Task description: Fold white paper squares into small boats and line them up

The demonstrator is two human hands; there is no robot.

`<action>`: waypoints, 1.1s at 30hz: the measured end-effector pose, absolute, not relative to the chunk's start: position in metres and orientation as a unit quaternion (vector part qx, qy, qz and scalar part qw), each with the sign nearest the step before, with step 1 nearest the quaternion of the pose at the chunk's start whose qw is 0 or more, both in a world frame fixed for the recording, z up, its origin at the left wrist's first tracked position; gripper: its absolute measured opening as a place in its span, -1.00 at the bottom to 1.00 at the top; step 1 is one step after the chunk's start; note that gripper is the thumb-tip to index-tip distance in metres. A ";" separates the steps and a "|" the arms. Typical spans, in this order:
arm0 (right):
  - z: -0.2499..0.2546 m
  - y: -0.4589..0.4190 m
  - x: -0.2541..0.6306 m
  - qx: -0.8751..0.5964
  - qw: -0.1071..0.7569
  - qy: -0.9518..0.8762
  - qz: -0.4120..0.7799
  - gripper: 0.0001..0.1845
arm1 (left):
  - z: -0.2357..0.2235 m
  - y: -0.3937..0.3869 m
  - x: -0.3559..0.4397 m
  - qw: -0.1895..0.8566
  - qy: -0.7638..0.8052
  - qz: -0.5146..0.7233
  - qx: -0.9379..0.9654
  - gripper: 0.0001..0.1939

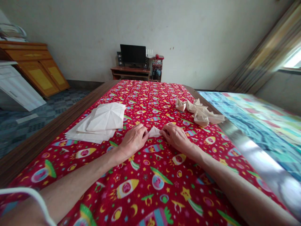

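On the person's left, a stack of creased white sheets (107, 116) is lying loosely fanned on the red patterned cloth (145, 106), its top sheet showing fold lines that are spreading from the middle. Just to the right of the stack, the left hand (133, 139) is reaching inward with its palm turned down, its thumb and fingertips closing on the left end of a small folded paper piece (154, 132). That piece is lying between the two hands, low against the cloth, its long axis running from side to side across the front of the body while its short peak is pointing away from the person. The right hand (176, 135) is coming in from the other side and is pinching the opposite end, so neither hand is nearer: each is touching its own end, and the middle of the paper is showing uncovered between them. The fingers are hiding both tips, so exactly how the layers are sitting under them cannot be told. Farther right and beyond the right hand, a cluster of pointed folded paper shapes (201, 113) is resting near the table's right edge, well apart from the piece being held.
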State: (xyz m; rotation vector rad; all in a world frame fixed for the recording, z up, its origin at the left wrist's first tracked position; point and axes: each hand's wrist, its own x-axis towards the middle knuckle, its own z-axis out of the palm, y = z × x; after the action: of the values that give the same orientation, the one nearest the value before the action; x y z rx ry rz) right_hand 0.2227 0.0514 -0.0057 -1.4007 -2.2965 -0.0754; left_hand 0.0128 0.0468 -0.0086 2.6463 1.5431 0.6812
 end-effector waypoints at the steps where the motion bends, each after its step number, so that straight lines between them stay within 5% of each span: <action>1: -0.005 0.052 0.222 -0.512 0.210 -0.832 -0.034 -0.80 | -0.008 0.046 0.013 0.001 0.494 0.220 0.841 -0.88; 3: -0.005 0.054 0.222 -0.519 0.190 -0.832 -0.043 -0.79 | -0.007 0.046 0.015 -0.011 0.486 0.237 0.841 -0.93; 8: -0.009 0.057 0.222 -0.514 0.187 -0.835 -0.063 -0.77 | -0.005 0.046 0.017 -0.063 0.356 0.223 0.905 -0.63; 17: -0.006 0.056 0.223 -0.509 0.211 -0.834 -0.026 -0.79 | -0.001 0.035 0.015 -0.010 0.327 0.111 0.938 -0.41; 25: -0.004 0.039 0.216 -0.379 0.182 -0.904 -0.080 -0.79 | 0.000 0.036 0.012 0.014 0.330 0.063 0.942 -0.34; 33: 0.004 0.025 0.231 -0.372 0.124 -0.918 -0.065 -0.70 | -0.001 0.031 0.001 -0.012 0.336 0.082 0.938 -0.48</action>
State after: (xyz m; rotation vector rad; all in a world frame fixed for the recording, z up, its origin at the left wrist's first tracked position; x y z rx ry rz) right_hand 0.2311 0.0254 0.0041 -1.0838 -2.6748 -0.1891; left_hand 0.0010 0.0311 -0.0013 2.9700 1.0641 0.2610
